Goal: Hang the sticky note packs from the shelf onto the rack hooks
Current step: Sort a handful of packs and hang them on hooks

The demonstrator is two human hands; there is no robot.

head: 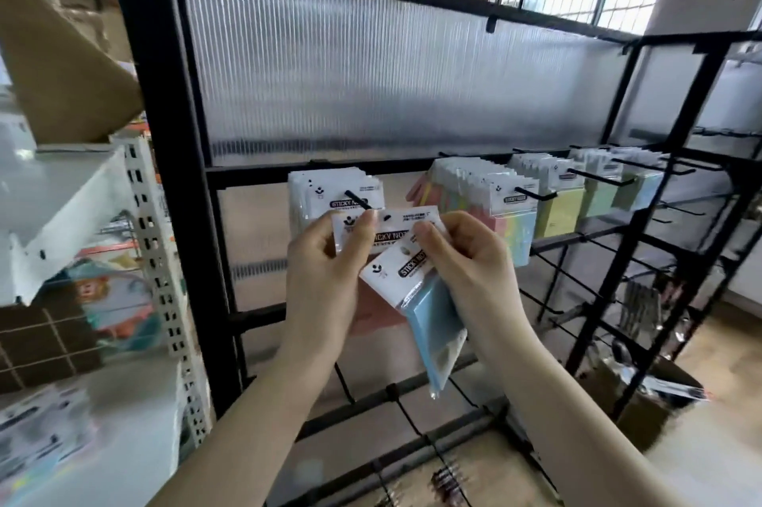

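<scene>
Both hands are raised in front of the black rack. My left hand pinches the white header of a pink sticky note pack, held just below the tip of the leftmost hook. My right hand grips the same header's right side and also holds a blue sticky note pack that hangs tilted down. Several packs hang on that hook behind. Further hooks to the right carry rows of pastel packs.
A white shelf on a perforated upright stands at left, with more packs at bottom left and a cardboard flap above. Bare black hooks jut out on the lower rack rows. A box of wrapped items sits on the floor at right.
</scene>
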